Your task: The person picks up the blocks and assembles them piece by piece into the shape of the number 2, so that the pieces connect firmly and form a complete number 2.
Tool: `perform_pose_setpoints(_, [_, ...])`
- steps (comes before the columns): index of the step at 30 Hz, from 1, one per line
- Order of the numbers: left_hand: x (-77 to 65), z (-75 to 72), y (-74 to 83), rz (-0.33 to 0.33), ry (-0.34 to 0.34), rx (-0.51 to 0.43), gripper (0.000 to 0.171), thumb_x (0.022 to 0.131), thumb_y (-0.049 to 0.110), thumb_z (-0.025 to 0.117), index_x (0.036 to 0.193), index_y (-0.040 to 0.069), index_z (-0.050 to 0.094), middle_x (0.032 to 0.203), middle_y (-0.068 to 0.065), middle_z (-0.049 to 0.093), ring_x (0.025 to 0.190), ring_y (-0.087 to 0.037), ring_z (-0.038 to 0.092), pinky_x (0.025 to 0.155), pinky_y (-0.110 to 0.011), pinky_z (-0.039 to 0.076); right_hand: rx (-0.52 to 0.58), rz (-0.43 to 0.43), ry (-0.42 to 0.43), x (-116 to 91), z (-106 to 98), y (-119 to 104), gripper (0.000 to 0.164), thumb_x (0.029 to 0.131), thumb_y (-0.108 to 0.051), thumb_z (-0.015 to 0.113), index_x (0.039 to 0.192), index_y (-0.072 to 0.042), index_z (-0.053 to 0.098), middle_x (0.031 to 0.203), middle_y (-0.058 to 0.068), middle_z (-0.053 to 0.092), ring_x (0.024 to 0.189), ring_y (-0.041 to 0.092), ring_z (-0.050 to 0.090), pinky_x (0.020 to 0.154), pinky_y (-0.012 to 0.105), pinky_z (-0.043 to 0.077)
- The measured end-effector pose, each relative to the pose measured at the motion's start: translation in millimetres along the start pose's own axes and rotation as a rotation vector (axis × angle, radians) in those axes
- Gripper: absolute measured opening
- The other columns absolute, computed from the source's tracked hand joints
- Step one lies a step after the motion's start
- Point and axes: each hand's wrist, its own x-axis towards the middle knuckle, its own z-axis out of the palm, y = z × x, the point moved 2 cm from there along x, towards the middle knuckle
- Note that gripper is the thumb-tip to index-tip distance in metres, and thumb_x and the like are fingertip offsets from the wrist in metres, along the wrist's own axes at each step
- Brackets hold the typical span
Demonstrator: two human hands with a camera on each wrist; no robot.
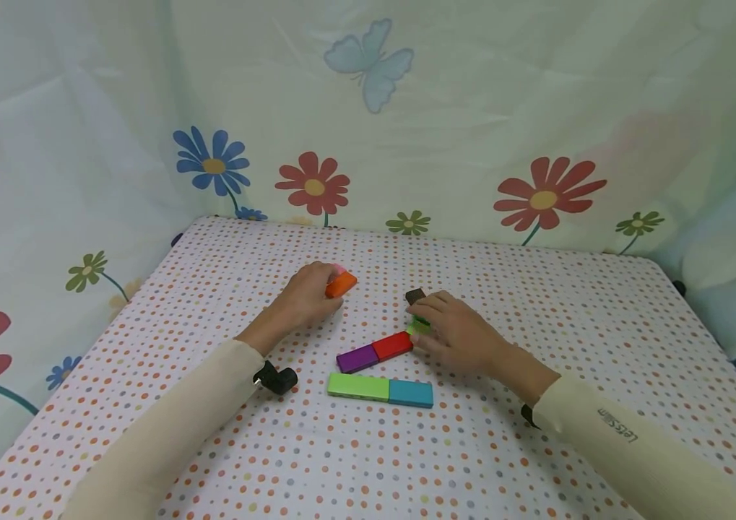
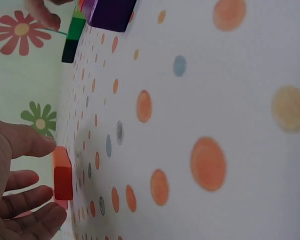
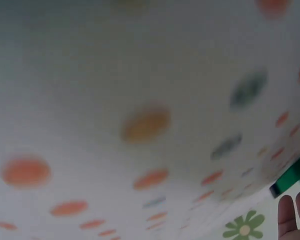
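Note:
My left hand is beside an orange block, its thumb and fingers spread around the near end. A pink block shows just behind the orange one, mostly covered. My right hand reaches over a bent row of blocks, fingers fairly straight. That row has a purple block, a red block, a light green block partly under the hand, and a black block at the far end. In the right wrist view, a green block lies near my fingertips.
Closer to me, a long light green block and a blue block lie end to end. The dotted tablecloth covers the table. A flowered curtain hangs behind and at both sides.

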Motion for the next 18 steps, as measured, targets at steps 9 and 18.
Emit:
perform_pose_setpoints(9, [4.1, 0.7, 1.9, -0.036, 0.011, 0.055, 0.031, 0.093, 0.022, 0.073, 0.114, 0.003, 0.060, 0.098, -0.007, 0.060, 0.090, -0.025, 0.054, 0.078, -0.034, 0.049, -0.095, -0.079, -0.025, -25.3, 8.0, -21.4, 0.057, 0.094, -0.047, 0.064, 0.143, -0.018, 0.059, 0.144, 0.005, 0.057, 0.140, 0.031, 0.042, 0.111, 0.057, 0.039])
perform_pose_setpoints(18, [6.9, 4.4, 1.4, -0.069, 0.010, 0.076, 0.024, 0.093, 0.022, 0.070, 0.106, 0.004, 0.061, 0.087, -0.008, 0.058, 0.080, -0.025, 0.054, 0.068, -0.033, 0.045, -0.108, -0.057, -0.146, -33.9, 10.2, -32.7, 0.058, 0.099, -0.050, 0.057, 0.148, -0.019, 0.054, 0.151, 0.005, 0.049, 0.143, 0.028, 0.038, 0.113, 0.052, 0.039])
